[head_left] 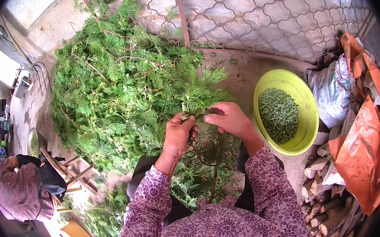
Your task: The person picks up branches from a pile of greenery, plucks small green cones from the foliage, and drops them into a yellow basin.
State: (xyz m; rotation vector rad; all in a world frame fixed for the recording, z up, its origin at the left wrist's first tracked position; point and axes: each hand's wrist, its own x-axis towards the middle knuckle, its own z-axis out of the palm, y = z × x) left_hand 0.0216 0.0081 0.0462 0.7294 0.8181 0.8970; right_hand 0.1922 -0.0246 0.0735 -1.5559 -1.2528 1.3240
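A leafy green sprig (196, 96) rises from between my two hands, in front of a big heap of green branches (111, 79). My left hand (179, 133) is closed round the stem end of this sprig. Close beside it, my right hand (228, 120) has its thumb and fingers pinched together at the sprig's right side; what lies between these fingertips is too small to tell. Right of my hands, a yellow-green basin (309, 118) holds many small green cones (277, 115). More branches hang or lie below my hands, over my lap.
A wire mesh fence (254, 19) stands behind. Right of the basin are a white sack (332, 93), an orange bag (362, 153) and stacked firewood (331, 219). At lower left are a wooden stool (77, 174), draped patterned cloth (21, 189) and a yellow container (78, 233).
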